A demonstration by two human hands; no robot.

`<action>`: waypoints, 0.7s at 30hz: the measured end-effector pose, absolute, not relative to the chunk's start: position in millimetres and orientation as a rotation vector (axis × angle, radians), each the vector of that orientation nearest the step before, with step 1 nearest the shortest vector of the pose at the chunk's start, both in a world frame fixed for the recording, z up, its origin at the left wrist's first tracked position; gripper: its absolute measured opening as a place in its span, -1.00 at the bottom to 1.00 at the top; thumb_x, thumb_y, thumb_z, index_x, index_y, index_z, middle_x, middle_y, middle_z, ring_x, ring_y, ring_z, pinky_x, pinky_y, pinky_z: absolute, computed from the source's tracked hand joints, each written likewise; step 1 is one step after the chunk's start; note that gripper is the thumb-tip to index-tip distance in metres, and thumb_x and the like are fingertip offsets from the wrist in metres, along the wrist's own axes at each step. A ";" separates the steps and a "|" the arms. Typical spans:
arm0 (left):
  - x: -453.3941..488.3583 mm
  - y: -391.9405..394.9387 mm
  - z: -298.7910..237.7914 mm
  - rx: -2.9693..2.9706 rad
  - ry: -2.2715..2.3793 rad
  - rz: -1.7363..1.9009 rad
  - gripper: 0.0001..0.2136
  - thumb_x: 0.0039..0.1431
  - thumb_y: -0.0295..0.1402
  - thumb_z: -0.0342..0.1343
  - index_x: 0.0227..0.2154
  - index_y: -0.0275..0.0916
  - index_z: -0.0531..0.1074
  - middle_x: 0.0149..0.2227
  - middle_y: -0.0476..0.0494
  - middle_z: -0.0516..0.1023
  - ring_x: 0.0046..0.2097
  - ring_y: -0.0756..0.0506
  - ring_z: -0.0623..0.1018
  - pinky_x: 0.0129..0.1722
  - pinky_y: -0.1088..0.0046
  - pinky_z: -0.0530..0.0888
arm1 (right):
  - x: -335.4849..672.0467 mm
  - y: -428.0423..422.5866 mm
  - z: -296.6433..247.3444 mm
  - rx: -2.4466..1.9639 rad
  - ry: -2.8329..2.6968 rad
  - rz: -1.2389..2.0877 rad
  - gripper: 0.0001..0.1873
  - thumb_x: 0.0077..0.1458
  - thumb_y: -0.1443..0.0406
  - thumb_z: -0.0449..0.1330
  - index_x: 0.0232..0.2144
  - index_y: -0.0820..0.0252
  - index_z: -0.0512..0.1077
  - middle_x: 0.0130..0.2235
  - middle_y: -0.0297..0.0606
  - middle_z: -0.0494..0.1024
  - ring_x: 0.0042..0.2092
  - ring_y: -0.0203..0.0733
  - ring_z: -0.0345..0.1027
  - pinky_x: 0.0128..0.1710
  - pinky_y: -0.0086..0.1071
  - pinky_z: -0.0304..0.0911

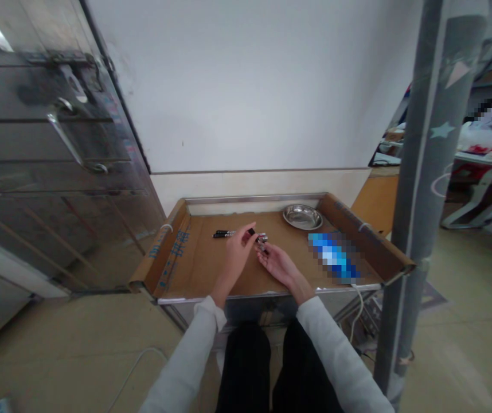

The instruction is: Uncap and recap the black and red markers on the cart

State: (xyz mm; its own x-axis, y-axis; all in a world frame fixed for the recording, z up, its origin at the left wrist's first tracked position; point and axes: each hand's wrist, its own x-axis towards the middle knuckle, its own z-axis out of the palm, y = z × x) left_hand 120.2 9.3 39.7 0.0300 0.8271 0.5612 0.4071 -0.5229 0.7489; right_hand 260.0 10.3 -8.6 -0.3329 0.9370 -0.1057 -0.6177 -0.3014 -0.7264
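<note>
Over the middle of the cardboard-lined table, my left hand (238, 248) pinches the black upper end of a slim black-and-silver pen-like thing (261, 243). My right hand (278, 265), palm turned up and fingers curled, grips its lower end. The thing slants between the two hands; its fine details are too small to tell. Behind my left hand, several similar black-and-silver slim pen-like things (222, 234) lie side by side on the cardboard, partly hidden by that hand. A round, shallow metal dish (302, 217) sits at the back right.
Raised cardboard flaps edge the table (203, 275) on both sides. A blurred-out blue item (334, 257) lies at right, with a white cable (359, 310) hanging below it. A grey pole (418, 189) stands close on the right, a metal door (57, 143) at left.
</note>
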 end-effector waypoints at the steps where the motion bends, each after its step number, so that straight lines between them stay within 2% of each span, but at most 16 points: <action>1: 117.2 10.0 39.9 1.842 1.240 1.565 -0.75 0.15 -0.35 0.07 -0.10 -0.20 0.42 -0.11 -0.14 0.54 -0.16 -0.04 0.53 -0.10 0.39 0.45 | 262.8 10.9 -9.0 -0.652 -0.693 1.828 -0.82 0.11 0.38 0.05 -0.31 0.20 0.45 -0.29 -0.24 0.57 -0.29 -0.31 0.45 -0.24 -0.41 0.40; 6: 98.8 19.3 25.9 1.494 1.229 1.733 -0.78 0.09 -0.29 0.11 -0.22 -0.27 0.44 -0.19 -0.16 0.54 -0.18 -0.04 0.52 -0.13 0.41 0.43 | 280.1 14.3 -8.3 -0.654 -0.722 1.741 -0.82 0.03 0.39 0.18 -0.26 0.21 0.50 -0.20 -0.25 0.57 -0.23 -0.35 0.45 -0.16 -0.50 0.40; 9: 91.3 24.4 8.5 1.551 1.247 1.495 -0.86 0.03 -0.33 0.15 -0.36 -0.29 0.45 -0.30 -0.13 0.54 -0.26 -0.05 0.51 -0.20 0.41 0.42 | 291.1 15.0 -10.5 -0.696 -0.798 1.598 -0.77 -0.05 0.33 0.28 -0.25 0.20 0.51 -0.16 -0.26 0.57 -0.18 -0.34 0.43 -0.09 -0.52 0.35; 11: 91.1 23.6 -0.8 1.729 1.245 1.249 -0.91 0.05 -0.37 0.13 -0.39 -0.28 0.44 -0.34 -0.11 0.54 -0.28 -0.05 0.50 -0.21 0.39 0.41 | 295.0 16.1 -13.6 -0.759 -0.877 1.490 -0.72 -0.10 0.27 0.31 -0.25 0.19 0.52 -0.19 -0.26 0.58 -0.18 -0.31 0.43 -0.07 -0.47 0.34; 16: 104.0 17.5 -4.9 2.353 1.466 0.899 -0.93 0.14 -0.39 0.06 -0.35 -0.19 0.44 -0.20 -0.08 0.51 -0.06 -0.13 0.40 -0.03 0.25 0.27 | 283.5 24.6 -18.2 -0.925 -1.233 1.120 -0.77 -0.09 0.20 0.29 -0.34 0.16 0.50 -0.32 -0.28 0.57 -0.29 -0.25 0.43 -0.13 -0.29 0.34; 21: 106.6 20.4 -1.5 2.508 1.620 0.872 -0.83 0.17 -0.49 -0.02 -0.19 -0.20 0.37 0.00 -0.15 0.40 0.08 -0.16 0.32 0.03 0.24 0.22 | 263.5 32.0 -15.6 -0.927 -1.693 0.851 -0.84 0.05 0.27 0.14 -0.30 0.14 0.48 -0.22 -0.25 0.55 -0.18 -0.21 0.43 -0.06 -0.26 0.28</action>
State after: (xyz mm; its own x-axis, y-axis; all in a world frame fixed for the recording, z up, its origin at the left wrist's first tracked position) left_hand 106.6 20.4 -1.5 0.3004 0.8483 0.4360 0.8312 -0.4571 0.3166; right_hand 263.5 32.0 -15.6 -0.2210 0.8799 0.4205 0.1871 0.4615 -0.8672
